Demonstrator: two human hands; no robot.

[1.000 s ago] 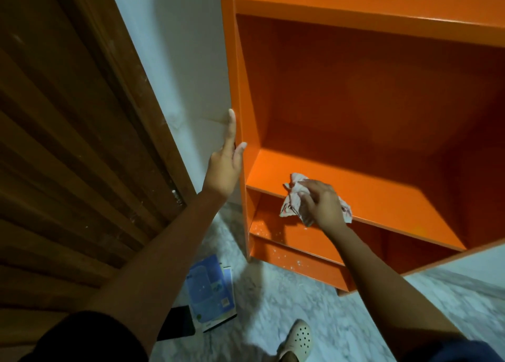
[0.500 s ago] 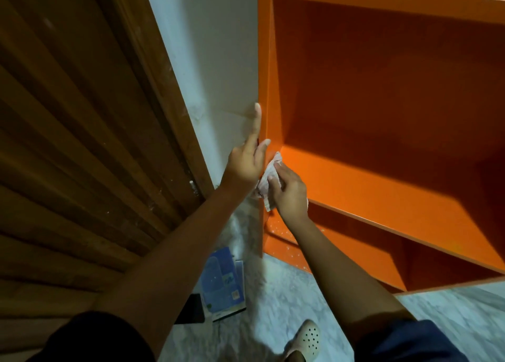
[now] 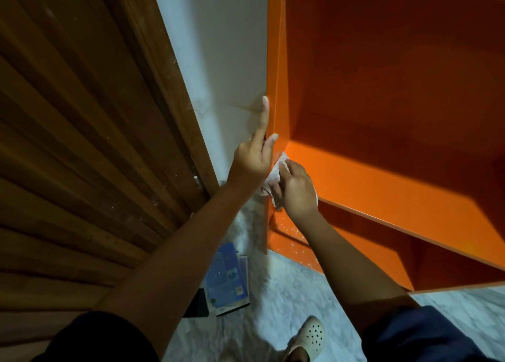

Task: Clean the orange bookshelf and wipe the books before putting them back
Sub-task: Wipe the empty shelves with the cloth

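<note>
Obs., head view: right hand (image 3: 296, 190) has its fingers curled round a crumpled whitish cloth (image 3: 274, 176), held tight; cloth bulges out on the thumb side and a little shows past the heel of the hand.

Grip sits at the front left corner of the middle shelf board (image 3: 382, 189) of the orange bookshelf (image 3: 396, 88), where the board meets the left side panel (image 3: 276, 69); cloth touches that corner; I cannot tell how hard it is pressed.

Left hand (image 3: 252, 160) is just beside the grip, on its outer side, touching the cloth; index finger straight, lying up along the outer front edge of the side panel; thumb tip on the panel's front edge; remaining fingers hidden; it holds nothing.

Compartment beyond the grip: bare orange surfaces, back part in shadow; lower shelf (image 3: 289, 231) under the grip shows pale specks.

Below the grip, on the marbled floor (image 3: 295, 288): thin blue-covered books (image 3: 228, 278) lying flat, well apart from the bookshelf's compartments; a dark flat object (image 3: 197, 304) touches them on the near side.

Outward of the left hand: pale wall (image 3: 218, 47), then a brown slatted wooden door (image 3: 82, 143); pale perforated clog (image 3: 310, 334) near the bottom edge.
</note>
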